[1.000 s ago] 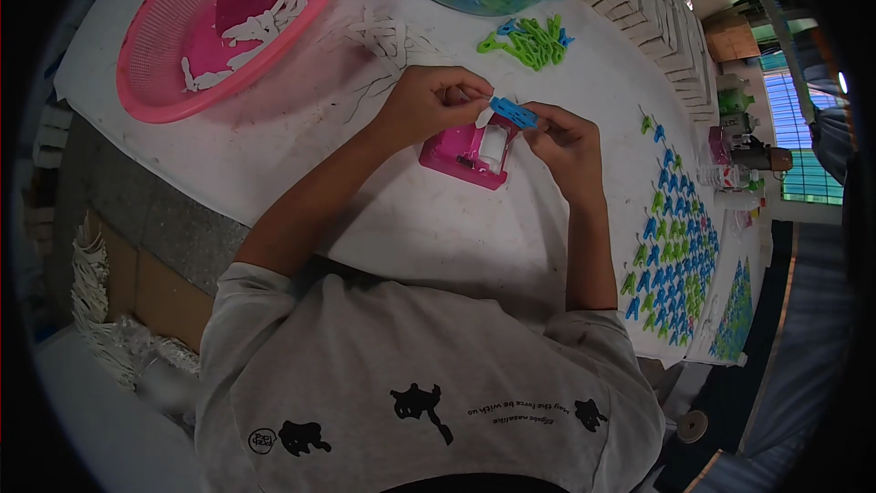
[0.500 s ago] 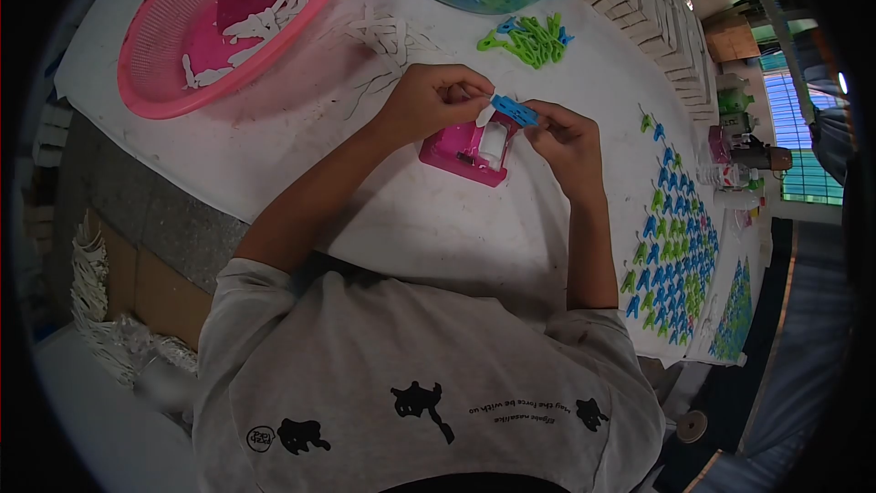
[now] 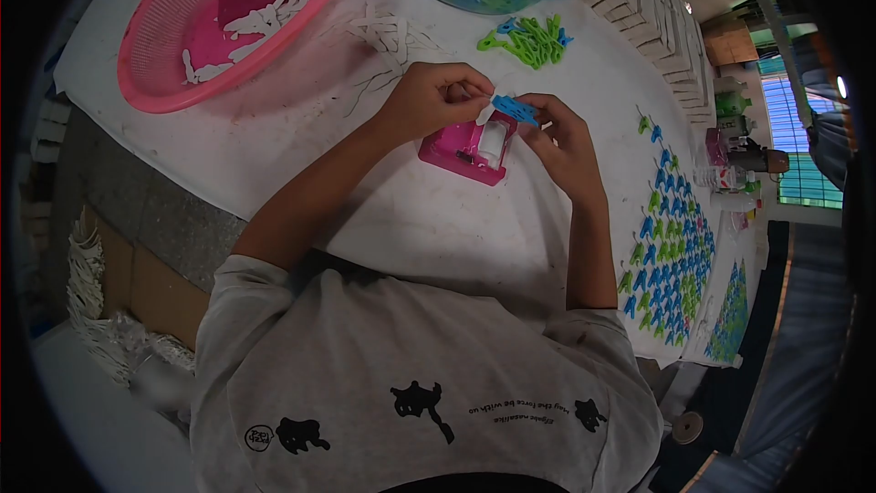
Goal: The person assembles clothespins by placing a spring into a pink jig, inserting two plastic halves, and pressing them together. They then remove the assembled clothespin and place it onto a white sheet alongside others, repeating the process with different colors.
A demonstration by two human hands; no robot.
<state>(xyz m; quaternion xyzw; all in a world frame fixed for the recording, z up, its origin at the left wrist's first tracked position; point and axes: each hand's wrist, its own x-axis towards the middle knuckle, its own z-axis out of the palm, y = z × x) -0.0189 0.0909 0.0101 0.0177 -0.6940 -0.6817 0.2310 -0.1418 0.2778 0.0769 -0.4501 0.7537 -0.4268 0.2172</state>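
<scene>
1. The blue clip (image 3: 515, 110) is between both hands, over the pink holder (image 3: 456, 148) on the worktop (image 3: 429, 228).
2. The left hand (image 3: 436, 102) still pinches a white piece (image 3: 484, 114) at the clip's end.
3. The right hand (image 3: 566, 144) grasps the other end, its fingers now shifted further along it.
4. Beyond lies a clip pile (image 3: 536, 42), unchanged.

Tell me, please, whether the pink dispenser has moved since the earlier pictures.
No, I see no clear shift in any direction: the pink dispenser keeps its place relative to the pile of clips.
</scene>
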